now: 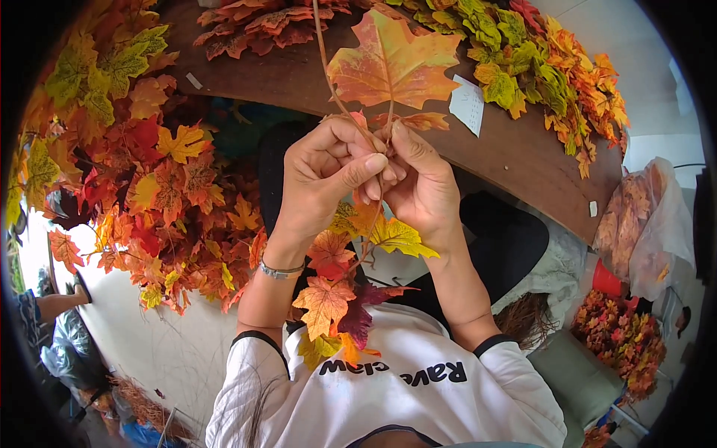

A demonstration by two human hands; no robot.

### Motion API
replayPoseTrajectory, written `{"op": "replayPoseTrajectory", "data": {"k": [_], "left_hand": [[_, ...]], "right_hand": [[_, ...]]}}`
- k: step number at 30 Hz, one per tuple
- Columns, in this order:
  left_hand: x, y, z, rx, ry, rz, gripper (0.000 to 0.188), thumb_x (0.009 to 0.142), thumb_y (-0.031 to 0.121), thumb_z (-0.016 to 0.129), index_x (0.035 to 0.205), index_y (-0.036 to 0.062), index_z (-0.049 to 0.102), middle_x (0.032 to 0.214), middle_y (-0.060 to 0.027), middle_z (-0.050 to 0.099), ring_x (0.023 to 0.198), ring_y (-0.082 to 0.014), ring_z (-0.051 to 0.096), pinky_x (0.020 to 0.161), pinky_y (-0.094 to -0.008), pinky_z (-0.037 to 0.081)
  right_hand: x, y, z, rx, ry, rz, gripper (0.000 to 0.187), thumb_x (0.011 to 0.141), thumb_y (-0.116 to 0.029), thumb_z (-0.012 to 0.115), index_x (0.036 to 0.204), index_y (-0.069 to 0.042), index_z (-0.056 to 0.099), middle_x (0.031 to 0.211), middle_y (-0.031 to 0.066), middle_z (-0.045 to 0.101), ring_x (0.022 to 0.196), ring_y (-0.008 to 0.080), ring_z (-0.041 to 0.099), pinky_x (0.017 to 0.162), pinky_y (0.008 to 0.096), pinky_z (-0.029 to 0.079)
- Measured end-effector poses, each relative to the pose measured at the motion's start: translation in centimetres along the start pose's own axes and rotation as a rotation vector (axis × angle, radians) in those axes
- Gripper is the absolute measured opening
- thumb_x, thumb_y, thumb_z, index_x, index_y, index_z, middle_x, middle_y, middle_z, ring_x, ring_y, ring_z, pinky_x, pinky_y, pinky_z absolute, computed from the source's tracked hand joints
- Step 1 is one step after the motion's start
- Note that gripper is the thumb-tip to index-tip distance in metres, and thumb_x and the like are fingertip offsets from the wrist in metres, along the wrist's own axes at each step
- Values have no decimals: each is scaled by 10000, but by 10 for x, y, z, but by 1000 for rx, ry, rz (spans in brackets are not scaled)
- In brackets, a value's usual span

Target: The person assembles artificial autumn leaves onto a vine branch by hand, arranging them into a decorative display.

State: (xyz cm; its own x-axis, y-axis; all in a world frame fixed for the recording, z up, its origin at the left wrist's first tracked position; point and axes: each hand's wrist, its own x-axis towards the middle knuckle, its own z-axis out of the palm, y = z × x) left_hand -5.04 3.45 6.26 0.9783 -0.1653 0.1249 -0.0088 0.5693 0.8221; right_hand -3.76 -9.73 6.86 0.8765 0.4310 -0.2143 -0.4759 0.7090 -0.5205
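My hands meet in front of my chest, fingers closed around thin stems. Pinched between thumb and forefinger of my left hand [332, 168] is the long brown stem [323, 56] of an artificial leaf garland, which runs up past the table edge. My right hand [420, 175] grips at the same spot, at the base of a big orange-yellow artificial maple leaf [394, 63] that stands above the fingers. Below my hands, the garland's strung leaves [326, 302], orange, yellow and dark purple, hang over my shirt. The exact joint between leaf and stem is hidden by my fingers.
A brown table [530, 160] curves ahead, bearing stacks of red leaves [269, 26], green leaves [497, 45] and orange leaves [586, 89], plus a white paper slip [467, 104]. Finished-looking garlands [179, 172] hang thickly at the left. A clear plastic bag [661, 231] sits at the right.
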Motion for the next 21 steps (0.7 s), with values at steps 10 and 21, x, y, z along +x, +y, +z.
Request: {"op": "replayPoseTrajectory", "data": {"k": [10,21], "left_hand": [[-1,2,2,-13,26,12,88,801,9,572,837,-6,494,725,-89,591,557,-91,556,473,-171,431],[-3,0,3,-87,83,-29,117,804,30,576,878,-6,493,703,-85,595,544,-88,553,468,-169,430]], "right_hand": [[-3,0,2,27,-85,-7,180,859,-184,512,803,-13,528,620,48,469,551,176,520,563,296,462],[-2,5,-4,-50,-106,-85,151,842,-133,540,833,18,541,652,37,496,579,141,518,548,251,421]]}}
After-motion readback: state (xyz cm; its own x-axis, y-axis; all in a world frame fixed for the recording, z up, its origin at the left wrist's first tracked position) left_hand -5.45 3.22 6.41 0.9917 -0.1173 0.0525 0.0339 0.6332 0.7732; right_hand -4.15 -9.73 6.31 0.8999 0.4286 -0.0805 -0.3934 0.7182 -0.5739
